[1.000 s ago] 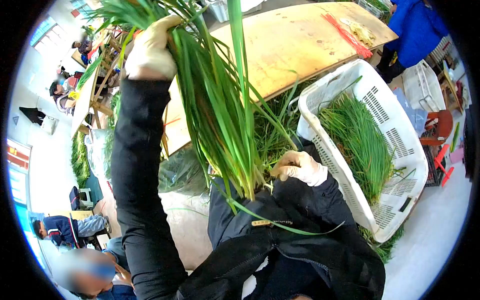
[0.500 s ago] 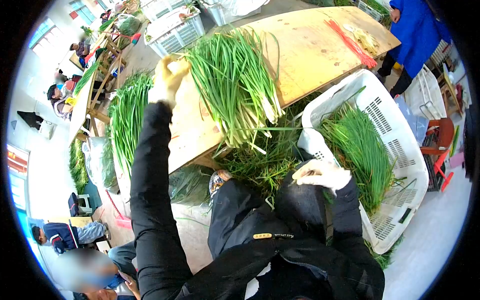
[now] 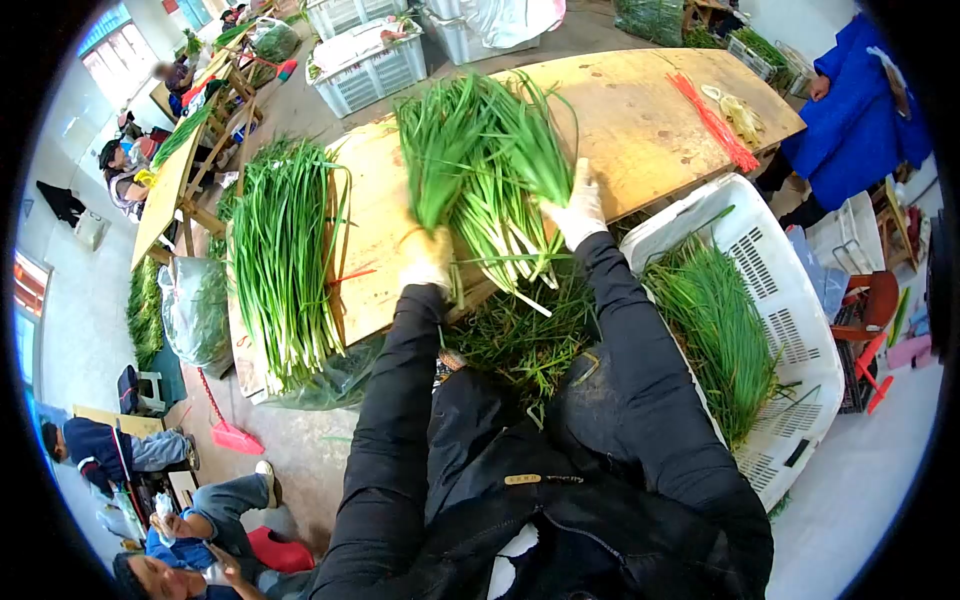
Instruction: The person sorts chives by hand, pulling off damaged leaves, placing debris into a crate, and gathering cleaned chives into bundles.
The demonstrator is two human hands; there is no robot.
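A loose pile of green stalks (image 3: 495, 205) lies on the wooden table in front of me, its pale ends toward me. At the pile's left side, my gloved left hand (image 3: 427, 260) is closed round a bunch of stalks, slightly blurred. My gloved right hand (image 3: 577, 207) is at the right side, its fingers round more stalks. Farther left on the table rests a larger heap of green stalks (image 3: 285, 260), pale ends also toward me.
Right of my legs stands a white crate (image 3: 765, 270) with greens inside. Red ties (image 3: 712, 120) lie on the wooden table (image 3: 640, 120). Cut leaves cover the floor below. A person in blue (image 3: 855, 110) stands at upper right; others sit at left.
My left hand has moved down and right onto the pile. My right hand has risen from my lap to the pile's right side. The view has shifted, showing more of the left heap.
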